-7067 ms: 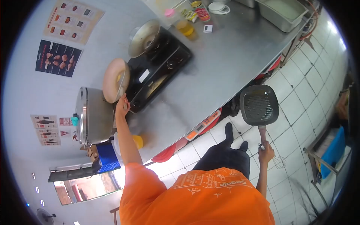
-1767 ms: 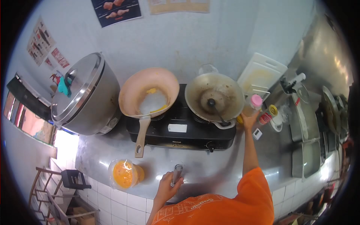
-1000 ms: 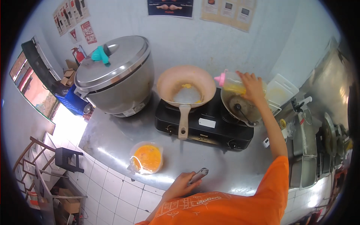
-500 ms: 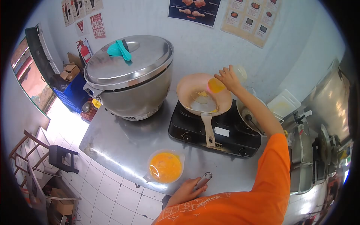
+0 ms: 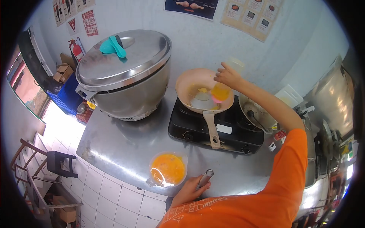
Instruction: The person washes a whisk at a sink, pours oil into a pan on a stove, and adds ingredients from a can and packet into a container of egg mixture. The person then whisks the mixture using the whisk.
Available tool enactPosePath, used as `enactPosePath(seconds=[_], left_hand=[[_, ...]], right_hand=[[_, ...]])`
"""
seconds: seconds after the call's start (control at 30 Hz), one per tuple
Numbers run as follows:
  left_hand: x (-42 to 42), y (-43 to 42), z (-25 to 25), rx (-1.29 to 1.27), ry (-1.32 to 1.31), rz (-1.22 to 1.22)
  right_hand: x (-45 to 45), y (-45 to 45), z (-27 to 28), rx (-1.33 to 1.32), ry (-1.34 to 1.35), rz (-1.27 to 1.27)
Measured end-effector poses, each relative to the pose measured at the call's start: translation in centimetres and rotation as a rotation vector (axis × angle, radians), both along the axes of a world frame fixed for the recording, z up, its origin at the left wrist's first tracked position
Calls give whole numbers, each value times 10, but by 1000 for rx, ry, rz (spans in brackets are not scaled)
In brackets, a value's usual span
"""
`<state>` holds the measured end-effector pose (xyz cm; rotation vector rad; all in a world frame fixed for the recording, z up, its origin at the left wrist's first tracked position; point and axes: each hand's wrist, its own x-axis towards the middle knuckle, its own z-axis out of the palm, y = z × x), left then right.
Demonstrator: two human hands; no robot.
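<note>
Holding the bottle [image 5: 222, 89] of yellow liquid [image 5: 219, 93] steeply tipped over the pan [image 5: 185, 84], with the pink cap [image 5: 216, 100] lowermost. Gripping it in the right hand [image 5: 229, 77], with fingers closed round its side. Swung across from above the wok [image 5: 264, 114] within the last second, and turned from sideways to nearly upside down. Gathers the liquid at the cap end, now above the pan instead of the wok. Cannot make out any stream. Gripping a shiny handle [image 5: 205, 178] in the left hand [image 5: 191, 190], near a container [image 5: 185, 163] of orange liquid [image 5: 167, 168] on the counter [image 5: 123, 140].
</note>
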<state>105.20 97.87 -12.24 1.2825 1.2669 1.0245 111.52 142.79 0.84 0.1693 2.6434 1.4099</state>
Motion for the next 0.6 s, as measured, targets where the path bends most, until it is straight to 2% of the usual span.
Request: enactPosePath(seconds=[0.03,0.17,0.23,0.33,0.37,0.43,0.57,0.6], left_hand=[[-1,2,2,-14,-2,-11],[0,2,-2,-6,63,24],[1,0,-1,-4,68,51],[-1,-1,-1,24,43,81],[-1,-2,-1,47,14,86],[-4,1,6,32,-5,78],[-2,1,3,29,-43,57],[-1,2,2,33,-45,54]], right_hand=[[-7,-6,-3,-76,92,71],[-52,-19,-14,-128,161,79],[-71,-11,-20,-14,238,26],[-86,16,-25,13,320,-50],[-85,25,-26,11,319,-49],[-71,41,-25,220,316,-38],[-23,49,-10,279,209,-110],[-11,43,-6,220,161,-166]])
